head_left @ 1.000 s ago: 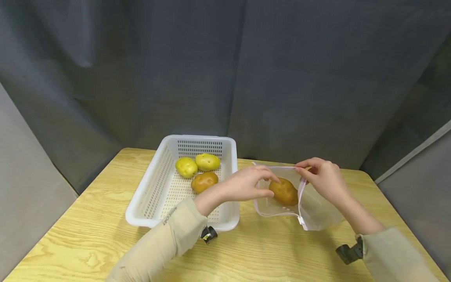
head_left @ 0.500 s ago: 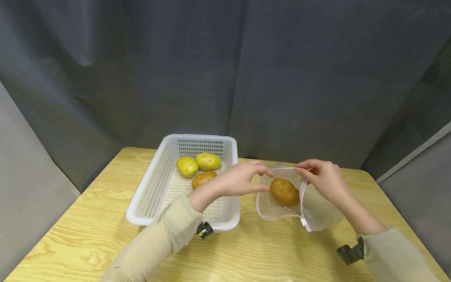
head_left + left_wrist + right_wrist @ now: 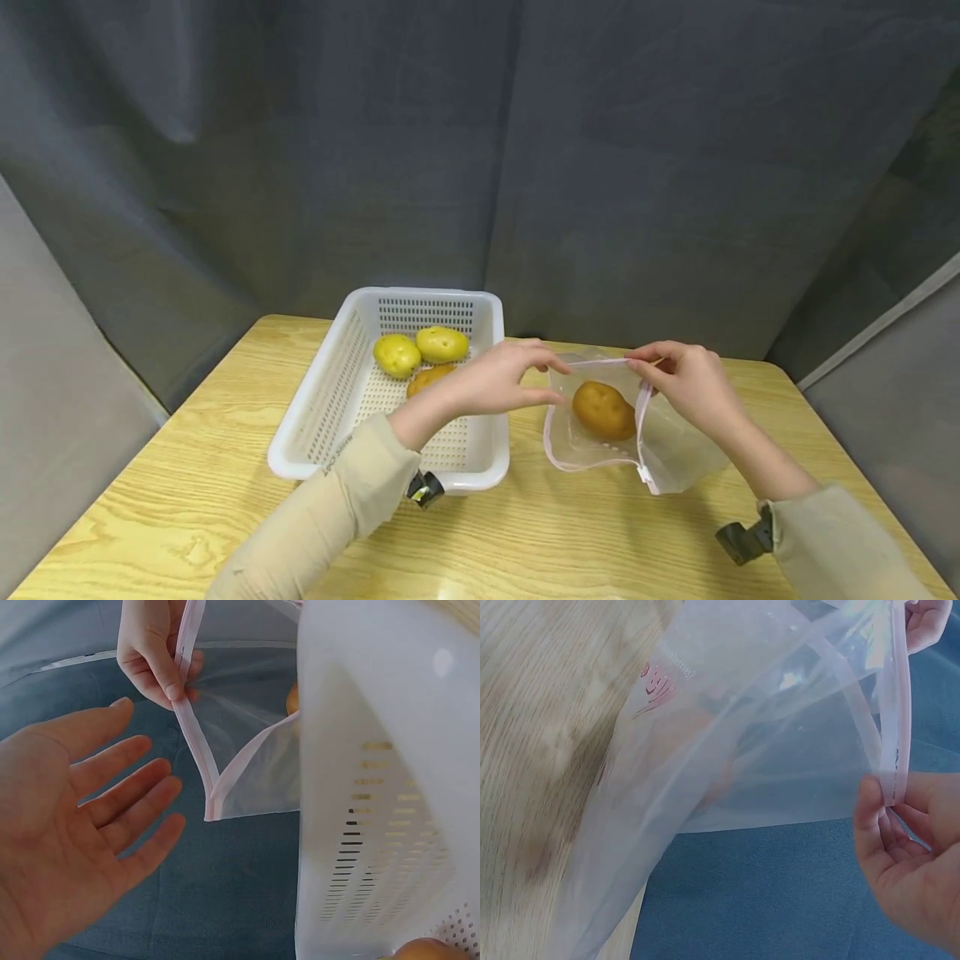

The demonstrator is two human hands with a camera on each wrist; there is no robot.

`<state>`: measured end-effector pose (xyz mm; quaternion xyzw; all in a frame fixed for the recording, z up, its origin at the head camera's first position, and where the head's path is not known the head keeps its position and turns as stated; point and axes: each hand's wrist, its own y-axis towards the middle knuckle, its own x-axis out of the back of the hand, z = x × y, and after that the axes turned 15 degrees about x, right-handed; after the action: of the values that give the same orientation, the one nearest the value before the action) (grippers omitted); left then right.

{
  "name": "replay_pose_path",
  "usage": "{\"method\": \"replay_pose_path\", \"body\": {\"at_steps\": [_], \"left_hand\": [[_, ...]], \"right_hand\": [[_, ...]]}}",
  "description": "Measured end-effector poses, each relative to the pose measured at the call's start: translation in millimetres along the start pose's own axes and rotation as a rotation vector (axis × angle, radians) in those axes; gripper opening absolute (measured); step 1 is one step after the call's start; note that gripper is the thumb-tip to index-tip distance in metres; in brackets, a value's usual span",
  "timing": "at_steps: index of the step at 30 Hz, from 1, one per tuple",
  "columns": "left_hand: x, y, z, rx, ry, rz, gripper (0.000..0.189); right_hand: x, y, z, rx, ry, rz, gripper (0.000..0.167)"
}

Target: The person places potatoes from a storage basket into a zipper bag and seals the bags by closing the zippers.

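A clear zip bag point(image 3: 678, 450) with pink edging lies on its side at the right, its mouth spread toward the left. Inside it rests a brown potato point(image 3: 603, 411). My right hand point(image 3: 692, 379) pinches the bag's upper edge between thumb and fingers, as the right wrist view also shows. Just left of the mouth is my left hand point(image 3: 504, 379), fingers extended and holding nothing; the left wrist view shows its bare palm point(image 3: 67, 832). Below that arm stands a white basket point(image 3: 300, 417) with two yellow potatoes point(image 3: 442, 343) and a partly hidden brown potato point(image 3: 429, 380).
The wooden table point(image 3: 562, 542) runs beneath everything. Behind it hangs a dark curtain point(image 3: 480, 167), with light grey panels at both sides. The basket's raised rim point(image 3: 498, 333) lies between the left arm and the bag.
My left hand has drawn back leftward, away from the potato in the bag and out of the bag's mouth. The right hand keeps its pinch on the edge, almost still.
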<state>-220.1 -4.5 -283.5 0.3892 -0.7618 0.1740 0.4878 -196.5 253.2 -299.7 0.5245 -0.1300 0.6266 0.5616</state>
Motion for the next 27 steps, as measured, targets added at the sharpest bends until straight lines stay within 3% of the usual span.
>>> {"method": "replay_pose_path", "body": {"at_steps": [14, 27], "left_hand": [[9.0, -3.8, 4.8, 0.023, -0.031, -0.015, 0.033], [18.4, -6.5, 7.4, 0.09, -0.045, -0.025, 0.035]], "right_hand": [[-1.4, -1.9, -1.4, -0.009, 0.011, 0.008, 0.019], [-3.9, -2.3, -3.5, 0.012, 0.017, -0.002, 0.019]]}}
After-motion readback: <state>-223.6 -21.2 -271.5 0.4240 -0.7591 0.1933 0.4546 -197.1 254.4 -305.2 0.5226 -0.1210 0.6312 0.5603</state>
